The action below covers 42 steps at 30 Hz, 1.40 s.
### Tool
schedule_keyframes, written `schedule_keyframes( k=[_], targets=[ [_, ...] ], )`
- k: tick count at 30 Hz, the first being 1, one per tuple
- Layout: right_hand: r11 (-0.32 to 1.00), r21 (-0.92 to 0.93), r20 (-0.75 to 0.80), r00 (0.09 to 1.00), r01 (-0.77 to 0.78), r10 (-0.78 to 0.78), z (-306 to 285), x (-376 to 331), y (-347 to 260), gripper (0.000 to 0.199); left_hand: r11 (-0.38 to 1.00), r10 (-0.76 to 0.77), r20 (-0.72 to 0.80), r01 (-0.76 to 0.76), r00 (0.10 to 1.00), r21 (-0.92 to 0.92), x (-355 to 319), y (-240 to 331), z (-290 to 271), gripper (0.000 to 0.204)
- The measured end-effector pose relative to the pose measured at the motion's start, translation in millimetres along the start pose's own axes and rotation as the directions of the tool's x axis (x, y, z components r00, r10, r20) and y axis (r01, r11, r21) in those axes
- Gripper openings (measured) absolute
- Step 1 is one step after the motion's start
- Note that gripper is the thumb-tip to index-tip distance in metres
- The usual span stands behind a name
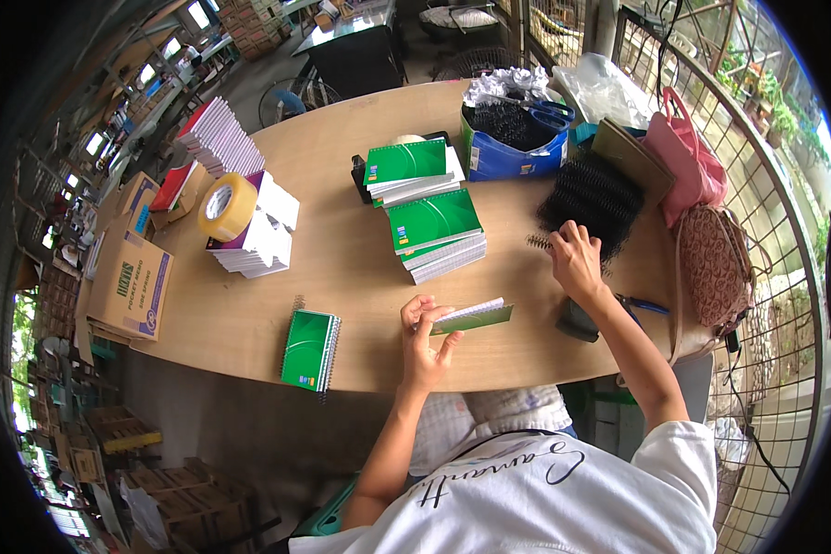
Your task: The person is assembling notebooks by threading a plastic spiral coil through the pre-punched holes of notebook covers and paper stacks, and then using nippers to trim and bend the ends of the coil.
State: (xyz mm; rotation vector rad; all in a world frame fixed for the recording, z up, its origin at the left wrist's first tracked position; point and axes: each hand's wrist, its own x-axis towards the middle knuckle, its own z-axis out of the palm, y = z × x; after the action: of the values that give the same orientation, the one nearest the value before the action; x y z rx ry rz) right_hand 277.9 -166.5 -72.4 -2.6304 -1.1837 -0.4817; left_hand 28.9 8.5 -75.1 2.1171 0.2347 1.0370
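Observation:
My left hand (425,343) grips a small green-covered notebook (478,319), tilted above the table's front edge with its white page edges upward. Over to the right, my right hand (579,263) is closed at the near side of a pile of black spiral binding coils (593,196). A coil (538,242) sticks out to the left of its fingertips. Two stacks of green notebooks, a nearer one (436,222) and a farther one (406,162), stand beyond my left hand. Left of that hand lies a green notebook (309,351) with coil ends poking past its spine.
A blue box (517,159) of coils holds blue-handled scissors (551,114). Blue-handled pliers (644,305) lie beside my right forearm. Pink (683,162) and brown (716,263) bags line the right edge. At left stand a tape roll (228,207) on stacked pads and a cardboard box (131,263).

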Motion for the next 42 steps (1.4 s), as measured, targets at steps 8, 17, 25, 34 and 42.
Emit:
schedule_keyframes(
  k=[8,17,25,34,42],
  targets=[
    [0.871,0.378,-0.151,0.949,0.313,-0.276,-38,12,18,0.024,1.000,-0.025,-0.035,0.024,0.999,-0.016,-4,-3,15,0.014],
    [0.598,0.797,0.099,0.957,0.088,-0.273,-67,-11,-36,0.014,0.996,-0.063,-0.026,0.061,0.998,-0.070,2,-3,9,0.012],
    [0.428,0.888,0.040,0.900,0.167,-0.433,-63,-6,-47,0.012,0.997,-0.053,-0.051,0.050,0.997,-0.062,-3,-12,1,0.012],
    [0.486,0.833,0.070,0.821,0.264,-0.567,-56,-5,-50,0.017,0.998,-0.065,-0.094,0.064,0.994,-0.006,-4,-8,-2,0.010],
    [0.623,0.679,0.054,0.820,0.389,-0.570,-64,-4,-63,0.016,0.999,-0.038,-0.097,0.040,0.995,0.018,-4,-8,-1,0.008]
  ],
)
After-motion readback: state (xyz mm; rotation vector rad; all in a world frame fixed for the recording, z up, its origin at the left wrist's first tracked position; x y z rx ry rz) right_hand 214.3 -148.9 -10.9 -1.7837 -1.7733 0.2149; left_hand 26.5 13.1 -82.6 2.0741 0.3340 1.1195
